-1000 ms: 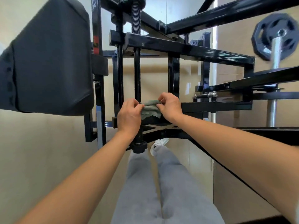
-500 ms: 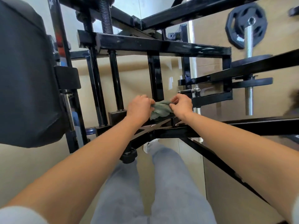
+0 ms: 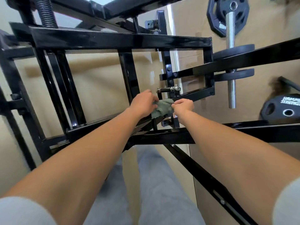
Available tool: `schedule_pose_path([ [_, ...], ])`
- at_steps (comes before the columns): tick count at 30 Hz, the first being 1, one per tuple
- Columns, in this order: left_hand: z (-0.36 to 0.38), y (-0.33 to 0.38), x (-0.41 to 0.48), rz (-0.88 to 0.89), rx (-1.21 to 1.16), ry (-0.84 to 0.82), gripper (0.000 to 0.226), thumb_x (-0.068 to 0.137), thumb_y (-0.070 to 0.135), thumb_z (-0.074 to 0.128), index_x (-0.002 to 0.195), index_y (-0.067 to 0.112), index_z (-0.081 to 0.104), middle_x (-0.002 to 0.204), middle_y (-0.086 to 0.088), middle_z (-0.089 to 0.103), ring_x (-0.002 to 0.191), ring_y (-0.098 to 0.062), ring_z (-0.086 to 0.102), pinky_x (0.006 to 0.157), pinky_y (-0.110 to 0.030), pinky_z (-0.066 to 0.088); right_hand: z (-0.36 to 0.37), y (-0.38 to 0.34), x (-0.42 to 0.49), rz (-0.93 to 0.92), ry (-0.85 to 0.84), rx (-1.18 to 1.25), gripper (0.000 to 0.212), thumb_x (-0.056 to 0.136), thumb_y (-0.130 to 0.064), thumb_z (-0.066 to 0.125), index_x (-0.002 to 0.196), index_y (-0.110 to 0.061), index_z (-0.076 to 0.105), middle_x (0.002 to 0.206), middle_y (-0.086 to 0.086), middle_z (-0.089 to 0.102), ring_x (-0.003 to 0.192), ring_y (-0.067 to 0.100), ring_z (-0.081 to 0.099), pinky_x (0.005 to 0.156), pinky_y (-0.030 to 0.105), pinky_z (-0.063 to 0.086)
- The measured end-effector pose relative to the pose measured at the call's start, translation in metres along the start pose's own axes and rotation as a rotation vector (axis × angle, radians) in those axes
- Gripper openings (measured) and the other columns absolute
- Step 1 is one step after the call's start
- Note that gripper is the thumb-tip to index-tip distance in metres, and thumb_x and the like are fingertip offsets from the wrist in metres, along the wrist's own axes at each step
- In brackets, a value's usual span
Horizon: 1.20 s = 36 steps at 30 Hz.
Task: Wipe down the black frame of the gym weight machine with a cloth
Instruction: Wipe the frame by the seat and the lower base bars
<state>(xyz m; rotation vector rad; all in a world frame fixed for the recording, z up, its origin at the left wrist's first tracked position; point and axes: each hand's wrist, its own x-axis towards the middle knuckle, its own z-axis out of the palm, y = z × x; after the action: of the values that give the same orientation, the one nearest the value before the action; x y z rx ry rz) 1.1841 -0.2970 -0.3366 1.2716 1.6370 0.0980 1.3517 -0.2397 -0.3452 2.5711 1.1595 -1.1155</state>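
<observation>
At far left a coil spring point(image 3: 46, 12) rises above the black frame point(image 3: 113, 40), whose top bar runs across the view. Near the middle, beside an upright bar, the left hand point(image 3: 142, 103) has its fingers curled around the left end of the grey-green cloth point(image 3: 162, 108). The cloth is bunched between both hands, just above a lower frame joint. The right hand point(image 3: 184, 106) pinches its right end. Farther right, weight plates point(image 3: 227, 15) sit on a chrome post point(image 3: 230, 30).
</observation>
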Motion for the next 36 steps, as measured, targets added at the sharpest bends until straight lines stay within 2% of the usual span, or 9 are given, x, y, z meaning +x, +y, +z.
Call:
schedule_pose_path([
  [5, 0.012, 0.022, 0.032, 0.037, 0.011, -0.029, 0.034, 0.096, 0.027, 0.066, 0.130, 0.030, 0.065, 0.124, -0.002, 0.060, 0.112, -0.029, 0.060, 0.090, -0.040, 0.052, -0.012, -0.004, 0.034, 0.155, 0.063, 0.093, 0.022, 0.082, 0.003, 0.068, 0.073, -0.017, 0.071, 0.093, 0.013, 0.073, 0.086, 0.033, 0.071, 0.078, 0.042, 0.063],
  [9, 0.021, 0.032, 0.045, 0.074, 0.008, -0.044, 0.040, 0.098, 0.019, 0.061, 0.134, 0.035, 0.063, 0.135, -0.003, 0.061, 0.117, -0.029, 0.061, 0.094, -0.041, 0.052, -0.019, -0.006, 0.051, 0.172, 0.069, 0.152, 0.023, 0.084, 0.008, 0.063, 0.094, -0.010, 0.074, 0.101, 0.015, 0.070, 0.092, 0.034, 0.069, 0.082, 0.044, 0.062],
  [12, 0.021, 0.030, 0.047, 0.053, -0.028, -0.056, 0.038, 0.097, 0.020, 0.063, 0.132, 0.035, 0.065, 0.137, -0.001, 0.062, 0.118, -0.026, 0.061, 0.092, -0.037, 0.052, -0.021, -0.007, 0.049, 0.130, 0.021, 0.148, 0.021, 0.083, 0.004, 0.069, 0.097, -0.011, 0.073, 0.097, 0.012, 0.070, 0.090, 0.028, 0.069, 0.081, 0.040, 0.062],
  [19, 0.001, 0.005, 0.017, -0.024, -0.078, -0.036, 0.030, 0.090, 0.024, 0.072, 0.118, 0.035, 0.072, 0.125, 0.003, 0.067, 0.111, -0.022, 0.062, 0.088, -0.033, 0.048, -0.013, -0.007, 0.005, 0.090, -0.132, 0.206, 0.019, 0.079, -0.014, 0.084, 0.079, -0.013, 0.065, 0.089, 0.007, 0.070, 0.081, 0.020, 0.069, 0.060, 0.028, 0.060],
  [22, -0.015, -0.013, -0.005, -0.049, -0.087, -0.060, 0.029, 0.087, 0.021, 0.076, 0.114, 0.032, 0.075, 0.112, 0.002, 0.067, 0.104, -0.021, 0.063, 0.089, -0.034, 0.051, 0.007, -0.006, -0.023, 0.147, -0.140, 0.199, 0.018, 0.079, -0.013, 0.083, 0.085, -0.012, 0.066, 0.086, 0.007, 0.070, 0.070, 0.020, 0.069, 0.067, 0.034, 0.063],
  [25, -0.039, -0.032, -0.030, -0.083, -0.091, -0.115, 0.027, 0.085, 0.020, 0.080, 0.110, 0.031, 0.076, 0.106, 0.005, 0.064, 0.099, -0.017, 0.062, 0.082, -0.031, 0.047, 0.026, -0.009, -0.056, 0.182, -0.190, 0.184, 0.016, 0.080, -0.015, 0.081, 0.088, -0.009, 0.068, 0.082, 0.006, 0.069, 0.073, 0.023, 0.071, 0.076, 0.043, 0.063],
  [29, -0.068, -0.049, -0.065, -0.122, -0.040, -0.159, 0.025, 0.083, 0.016, 0.080, 0.105, 0.028, 0.077, 0.104, 0.003, 0.070, 0.094, -0.016, 0.064, 0.077, -0.028, 0.046, 0.039, -0.006, -0.098, 0.261, -0.309, 0.310, 0.023, 0.082, -0.010, 0.082, 0.078, -0.011, 0.059, 0.083, 0.005, 0.061, 0.068, 0.019, 0.066, 0.069, 0.034, 0.064],
  [33, -0.087, -0.060, -0.105, -0.151, 0.032, -0.146, 0.025, 0.083, 0.010, 0.077, 0.103, 0.026, 0.076, 0.105, 0.002, 0.071, 0.097, -0.019, 0.065, 0.087, -0.041, 0.056, 0.052, -0.007, -0.137, 0.321, -0.441, 0.388, 0.025, 0.081, -0.004, 0.082, 0.083, -0.008, 0.057, 0.090, 0.008, 0.060, 0.068, 0.021, 0.067, 0.067, 0.032, 0.064],
  [36, -0.089, -0.066, -0.135, -0.183, 0.147, -0.044, 0.027, 0.085, 0.014, 0.069, 0.102, 0.034, 0.073, 0.102, 0.007, 0.067, 0.096, -0.018, 0.063, 0.077, -0.035, 0.052, 0.064, -0.010, -0.162, 0.375, -0.508, 0.433, 0.026, 0.081, -0.003, 0.082, 0.091, -0.004, 0.058, 0.101, 0.014, 0.064, 0.074, 0.025, 0.071, 0.066, 0.031, 0.064],
])
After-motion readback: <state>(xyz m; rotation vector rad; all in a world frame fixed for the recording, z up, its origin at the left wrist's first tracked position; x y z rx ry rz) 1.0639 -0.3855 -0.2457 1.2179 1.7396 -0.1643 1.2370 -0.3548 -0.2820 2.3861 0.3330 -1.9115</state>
